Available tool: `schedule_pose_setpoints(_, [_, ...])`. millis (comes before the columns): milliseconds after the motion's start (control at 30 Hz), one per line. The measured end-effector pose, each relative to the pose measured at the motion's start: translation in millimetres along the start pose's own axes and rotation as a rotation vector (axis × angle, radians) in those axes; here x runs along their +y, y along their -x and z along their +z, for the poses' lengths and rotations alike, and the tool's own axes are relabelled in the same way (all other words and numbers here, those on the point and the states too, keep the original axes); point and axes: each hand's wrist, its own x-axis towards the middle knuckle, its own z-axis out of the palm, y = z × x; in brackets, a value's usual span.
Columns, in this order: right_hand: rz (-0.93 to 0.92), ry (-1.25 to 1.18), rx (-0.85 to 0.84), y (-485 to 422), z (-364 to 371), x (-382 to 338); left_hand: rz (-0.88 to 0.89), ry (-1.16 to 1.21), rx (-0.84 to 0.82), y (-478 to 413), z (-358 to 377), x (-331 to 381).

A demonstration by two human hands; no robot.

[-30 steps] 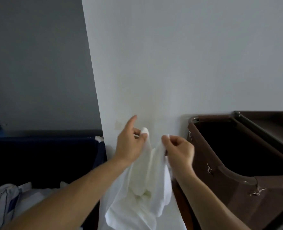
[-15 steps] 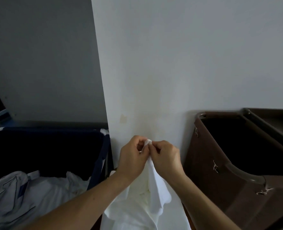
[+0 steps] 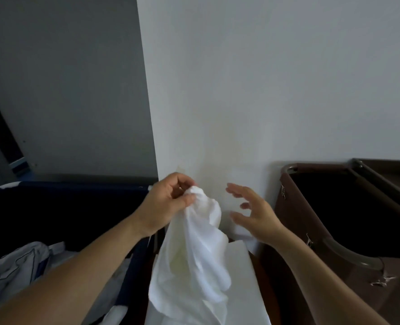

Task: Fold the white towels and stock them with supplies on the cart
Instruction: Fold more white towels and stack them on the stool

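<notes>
Lower end of towel [image 3: 195, 252] beyond bottom edge

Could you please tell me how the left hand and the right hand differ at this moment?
The left hand has curled fingers pinching the top of the hanging white towel; the right hand has spread fingers and grips nothing. The left hand is by the dark blue bin; the right hand is nearer the brown bin. Both are raised before the white wall at similar height.
</notes>
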Motion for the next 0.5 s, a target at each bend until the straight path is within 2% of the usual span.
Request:
schedule_pose_setpoints(133, [-0.084, -0.010, -0.278, -19.4, 6.0, -4.6, -0.015, 0.420, -0.087, -4.9, -11.1, 46.3])
schedule_pose_setpoints(233, [-0.148, 0.009, -0.342, -32.5, 13.0, -16.8, 0.028, 0.473, -0.224, -6.9, -30.8, 80.0])
schedule_pose_setpoints(300, [-0.166, 0.020, -0.368, -41.3, 12.5, -19.9, 0.056, 0.463, -0.233, -10.7, -44.9, 95.6])
schedule_pose_setpoints(400, [-0.112, 0.106, -0.460, -45.8, 7.2, -10.6, 0.045, 0.445, -0.029, -24.5, -65.7, 96.5])
schedule_pose_setpoints(500, [0.004, 0.146, -0.473, -40.3, -3.5, 17.8, -0.035, 0.371, 0.223, -39.8, -89.2, 75.4])
